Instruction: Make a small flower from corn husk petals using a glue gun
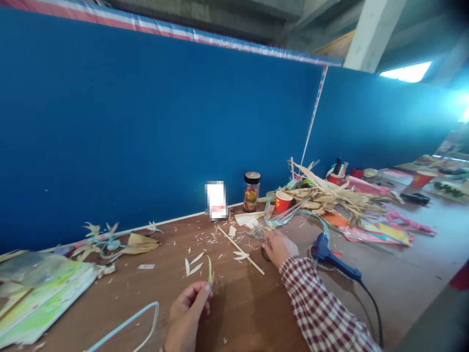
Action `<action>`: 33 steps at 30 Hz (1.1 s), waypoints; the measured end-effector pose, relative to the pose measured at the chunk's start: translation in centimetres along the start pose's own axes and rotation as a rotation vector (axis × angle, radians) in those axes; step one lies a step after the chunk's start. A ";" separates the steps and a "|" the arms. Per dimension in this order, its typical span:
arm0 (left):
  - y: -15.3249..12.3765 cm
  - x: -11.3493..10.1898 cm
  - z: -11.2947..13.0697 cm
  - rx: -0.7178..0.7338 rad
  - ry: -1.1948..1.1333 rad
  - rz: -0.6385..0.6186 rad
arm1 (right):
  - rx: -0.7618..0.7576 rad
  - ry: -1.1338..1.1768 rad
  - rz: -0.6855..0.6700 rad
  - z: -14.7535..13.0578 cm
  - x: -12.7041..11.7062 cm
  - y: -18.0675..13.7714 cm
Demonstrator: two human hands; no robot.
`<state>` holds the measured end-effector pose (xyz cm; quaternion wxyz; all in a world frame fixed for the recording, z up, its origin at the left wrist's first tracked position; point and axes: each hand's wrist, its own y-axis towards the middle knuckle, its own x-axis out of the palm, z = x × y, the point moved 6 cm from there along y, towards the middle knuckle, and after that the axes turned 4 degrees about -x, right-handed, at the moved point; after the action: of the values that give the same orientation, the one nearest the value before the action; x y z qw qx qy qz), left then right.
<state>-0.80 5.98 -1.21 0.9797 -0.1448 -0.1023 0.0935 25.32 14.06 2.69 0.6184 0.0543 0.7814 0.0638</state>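
My left hand point(190, 313) is closed in a pinch on a thin, pale green strip of husk point(210, 269), which points up from the fingertips. Over to the right, my right hand point(279, 250) has its fingers curled at a pair of scissors point(259, 234) on the table; part of the dark handle is hidden under the hand. Between the hands lies a thin pale stick point(240, 249) with small leaf-shaped pieces across it. Several white leaf-shaped pieces point(194, 266) rest just beyond my left hand.
A blue glue gun point(335, 259) with its cord lies right of my right arm. Behind stand a lidded jar point(251, 193), a red paper cup point(283, 201) and a heap of dried husks point(330, 195). A bent light-blue wire point(126, 325) is at front left; a blue partition point(146, 122) backs the table.
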 end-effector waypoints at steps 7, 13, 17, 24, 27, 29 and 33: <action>0.0 0.0 0.0 -0.003 -0.025 0.003 | -0.057 -0.011 -0.026 1.1 -0.2 -0.2; -0.2 0.0 0.2 0.009 -0.013 0.007 | -0.048 0.118 0.001 1.0 -0.4 -0.4; -0.3 0.1 0.2 -0.013 -0.020 -0.004 | -0.016 0.250 0.022 1.1 -0.7 -0.1; -0.3 0.2 0.3 -0.013 -0.030 0.008 | 0.025 0.650 0.002 2.3 -1.3 0.8; -0.3 0.2 0.3 -0.008 -0.020 0.000 | 0.045 0.847 -0.011 2.1 -1.3 0.9; -0.3 0.2 0.4 -0.004 -0.026 -0.004 | 0.046 0.944 -0.002 1.6 -1.3 0.8; -0.4 0.2 0.5 -0.012 -0.024 0.013 | 0.101 1.213 0.039 1.2 -1.0 0.6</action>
<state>-0.65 5.81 -0.57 0.9769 -0.1503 -0.1135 0.1011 26.73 14.53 3.52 0.0582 0.0518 0.9953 0.0578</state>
